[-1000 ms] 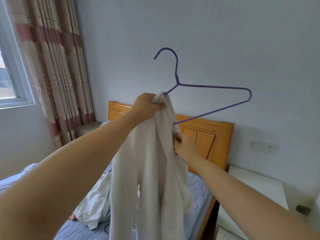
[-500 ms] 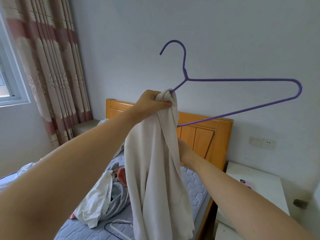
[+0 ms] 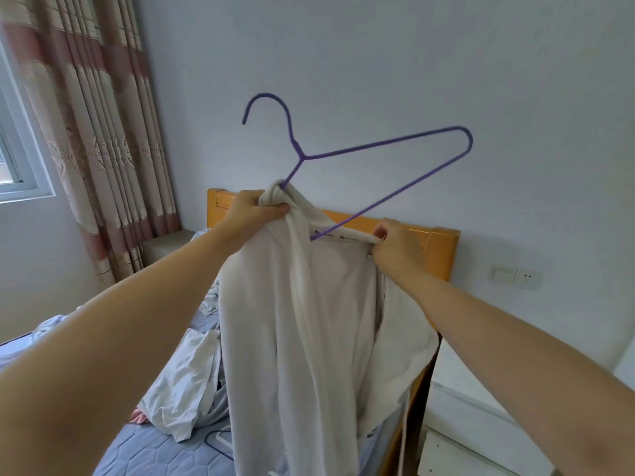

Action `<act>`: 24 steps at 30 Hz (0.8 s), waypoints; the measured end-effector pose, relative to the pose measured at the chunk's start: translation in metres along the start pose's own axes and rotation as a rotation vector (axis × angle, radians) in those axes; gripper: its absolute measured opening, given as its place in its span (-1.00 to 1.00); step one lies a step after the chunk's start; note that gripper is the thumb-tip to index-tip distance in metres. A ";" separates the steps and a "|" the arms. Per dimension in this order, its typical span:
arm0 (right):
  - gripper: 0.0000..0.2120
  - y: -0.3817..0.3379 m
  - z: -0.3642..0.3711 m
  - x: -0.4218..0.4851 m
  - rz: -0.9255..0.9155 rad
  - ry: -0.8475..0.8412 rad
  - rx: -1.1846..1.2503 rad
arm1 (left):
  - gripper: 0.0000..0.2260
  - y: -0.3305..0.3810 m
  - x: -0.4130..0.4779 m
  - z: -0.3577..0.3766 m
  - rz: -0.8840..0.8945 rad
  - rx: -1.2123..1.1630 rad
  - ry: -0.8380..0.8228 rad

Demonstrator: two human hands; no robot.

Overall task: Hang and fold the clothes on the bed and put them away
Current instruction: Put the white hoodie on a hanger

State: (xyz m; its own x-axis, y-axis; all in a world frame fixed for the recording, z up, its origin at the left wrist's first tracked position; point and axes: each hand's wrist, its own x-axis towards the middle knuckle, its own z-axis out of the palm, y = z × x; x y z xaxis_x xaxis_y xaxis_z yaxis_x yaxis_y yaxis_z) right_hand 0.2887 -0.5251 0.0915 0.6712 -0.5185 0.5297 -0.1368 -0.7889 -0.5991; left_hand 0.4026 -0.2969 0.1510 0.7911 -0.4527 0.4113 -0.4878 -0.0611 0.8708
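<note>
I hold a cream-white garment (image 3: 309,321) up in front of the headboard. My left hand (image 3: 252,209) is clenched on a bunched shoulder of it, where the left end of a purple wire hanger (image 3: 381,146) goes into the cloth. The hanger tilts, its right end high and bare, its lower bar running down into the neck opening. My right hand (image 3: 395,245) pinches the collar edge and stretches it to the right. More pale clothes (image 3: 185,383) lie crumpled on the bed (image 3: 147,451) below.
An orange wooden headboard (image 3: 433,242) stands against the blue-grey wall. A white nightstand (image 3: 488,424) sits at the right, with wall sockets (image 3: 515,277) above it. Striped curtains (image 3: 99,132) and a window (image 3: 13,159) are at the left.
My right hand came out from behind the garment and now pulls the collar open to the right. The hanger's right end swung upward and the view shifted left.
</note>
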 end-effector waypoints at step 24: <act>-0.71 0.078 -0.065 0.021 0.221 -0.150 -0.721 | -0.86 -0.063 -0.017 -0.021 -0.090 0.435 -0.224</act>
State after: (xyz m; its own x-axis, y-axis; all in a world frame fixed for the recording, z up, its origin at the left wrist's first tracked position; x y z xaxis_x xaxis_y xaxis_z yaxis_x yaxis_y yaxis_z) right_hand 0.2446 -0.6192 0.0947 0.6576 -0.6793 0.3258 -0.6859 -0.7187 -0.1142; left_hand 0.4274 -0.2669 0.0949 0.7615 -0.6058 0.2304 -0.5680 -0.4524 0.6876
